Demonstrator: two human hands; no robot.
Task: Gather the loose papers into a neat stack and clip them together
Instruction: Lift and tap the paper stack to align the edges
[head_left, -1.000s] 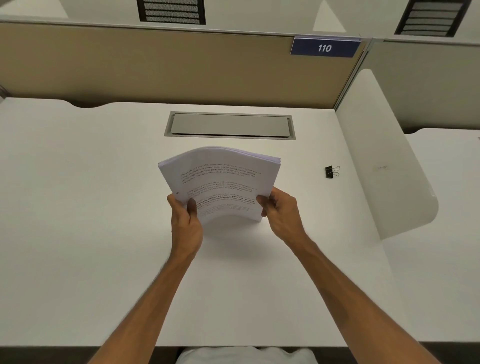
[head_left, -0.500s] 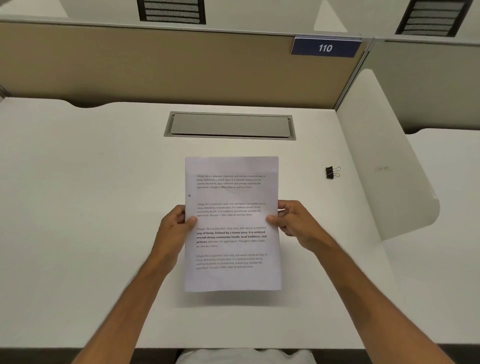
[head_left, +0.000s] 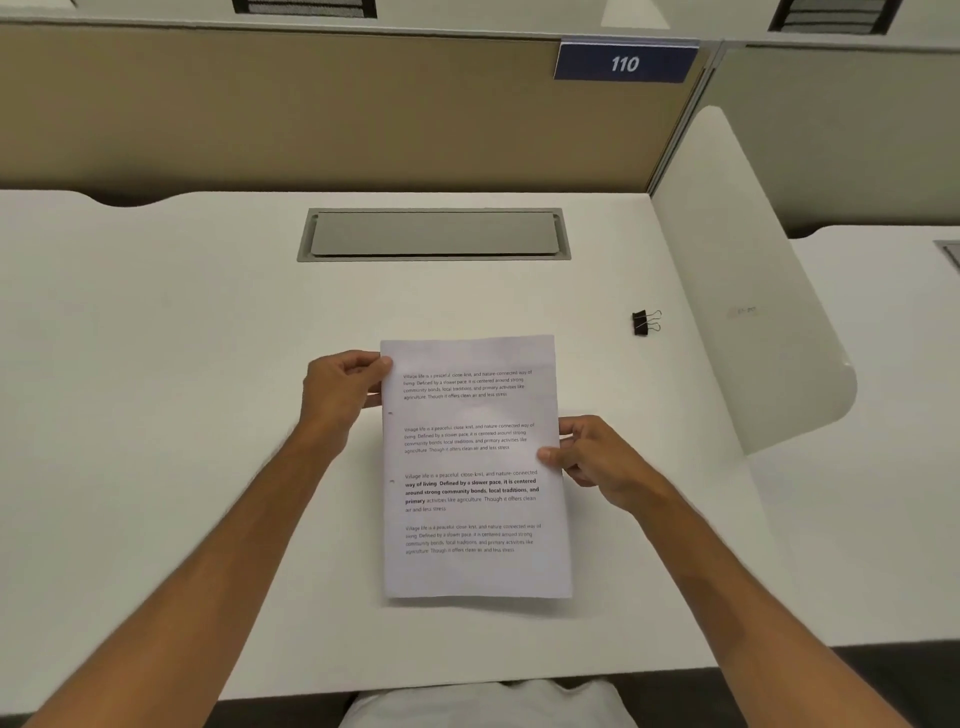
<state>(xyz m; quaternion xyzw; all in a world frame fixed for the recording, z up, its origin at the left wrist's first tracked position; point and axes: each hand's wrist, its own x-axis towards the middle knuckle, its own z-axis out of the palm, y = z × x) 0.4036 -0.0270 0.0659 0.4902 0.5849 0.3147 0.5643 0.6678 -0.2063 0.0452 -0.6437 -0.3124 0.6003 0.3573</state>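
Note:
A squared stack of white printed papers (head_left: 472, 467) lies flat in front of me on the white desk (head_left: 182, 415), long side running away from me. My left hand (head_left: 343, 387) pinches the stack's upper left corner. My right hand (head_left: 597, 457) grips the middle of its right edge, thumb on top of the page. A small black binder clip (head_left: 644, 322) sits on the desk beyond and to the right of the stack, apart from both hands.
A grey cable hatch (head_left: 434, 234) is set into the desk behind the papers. A tan partition (head_left: 311, 114) with a blue "110" plate (head_left: 626, 62) closes the back. A white curved divider (head_left: 753, 291) walls off the right side.
The stack went from upright and bowed to flat on the desk. Since then my left hand slid from the left edge's middle up to the top left corner.

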